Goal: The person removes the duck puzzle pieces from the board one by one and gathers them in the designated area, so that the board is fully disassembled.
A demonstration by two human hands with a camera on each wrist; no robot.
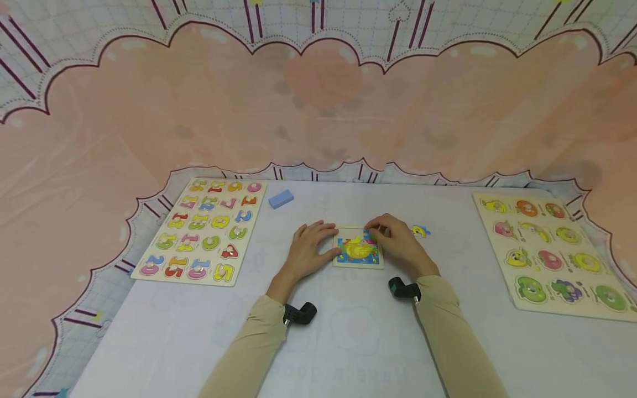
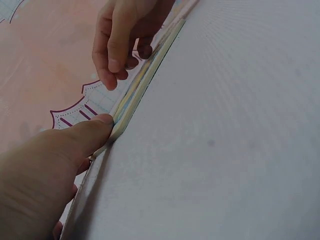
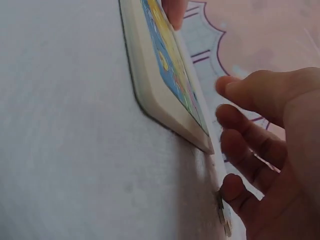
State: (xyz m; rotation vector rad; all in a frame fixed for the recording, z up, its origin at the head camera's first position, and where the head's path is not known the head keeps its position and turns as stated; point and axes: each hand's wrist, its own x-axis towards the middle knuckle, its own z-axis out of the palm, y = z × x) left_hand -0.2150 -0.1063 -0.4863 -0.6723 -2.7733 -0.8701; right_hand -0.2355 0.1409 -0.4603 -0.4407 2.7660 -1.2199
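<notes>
A small framed jigsaw puzzle (image 1: pixel 358 249) with a yellow duck on blue lies on the white table, its pieces largely filling the wooden frame. My left hand (image 1: pixel 312 246) rests at its left side, the straight thumb on the frame's edge and the other fingers by the upper left corner. Over the puzzle's upper right corner is my right hand (image 1: pixel 398 242), with loosely bent fingers; the right wrist view shows its thumb and fingers (image 3: pixel 234 116) apart with nothing between them. A loose yellow-and-blue puzzle piece (image 1: pixel 420 231) lies just beyond that hand.
On the left lies a wooden number board (image 1: pixel 211 229) with colourful numerals. A fruit board (image 1: pixel 552 251) lies on the right. Near the number board's far corner is a blue block (image 1: pixel 281 199). A patterned peach cloth (image 1: pixel 318 121) hangs behind the table.
</notes>
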